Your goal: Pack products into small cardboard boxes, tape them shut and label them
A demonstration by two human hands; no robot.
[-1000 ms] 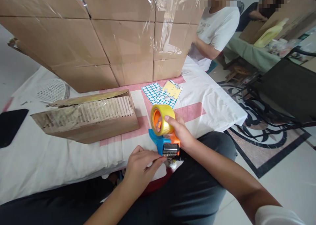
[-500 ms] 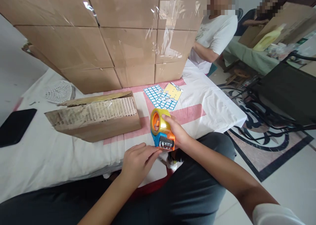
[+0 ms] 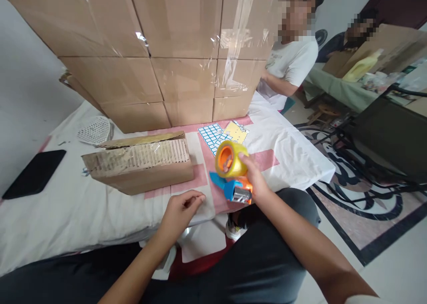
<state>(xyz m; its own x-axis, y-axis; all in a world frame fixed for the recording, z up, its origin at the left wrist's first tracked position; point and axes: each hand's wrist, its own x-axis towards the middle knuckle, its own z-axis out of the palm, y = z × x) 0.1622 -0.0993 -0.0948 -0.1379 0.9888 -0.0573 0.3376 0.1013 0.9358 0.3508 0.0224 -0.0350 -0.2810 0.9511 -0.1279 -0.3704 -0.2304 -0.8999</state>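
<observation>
My right hand (image 3: 255,177) grips a tape dispenser (image 3: 237,190) with an orange and blue body and a yellow roll of tape (image 3: 238,158) on top. To its left, my left hand (image 3: 183,208) is held with curled fingers, thumb and forefinger together, at the table's front edge. Whether anything small is pinched there is too fine to see. An opened cardboard box (image 3: 143,175) with torn, corrugated flaps lies just beyond my left hand. Blue-and-white patterned sheets (image 3: 211,136) and a yellow card (image 3: 236,132) lie behind the dispenser.
Stacked, taped cardboard boxes (image 3: 187,82) stand at the back of the cloth-covered table (image 3: 293,157). A black tablet-like object (image 3: 35,173) and a white mesh basket (image 3: 95,130) lie at the left. A person in a white shirt (image 3: 293,59) is behind the table; another person is farther right.
The dispenser and my right hand have moved right, away from my left hand, which no longer touches the dispenser. The camera view has shifted slightly.
</observation>
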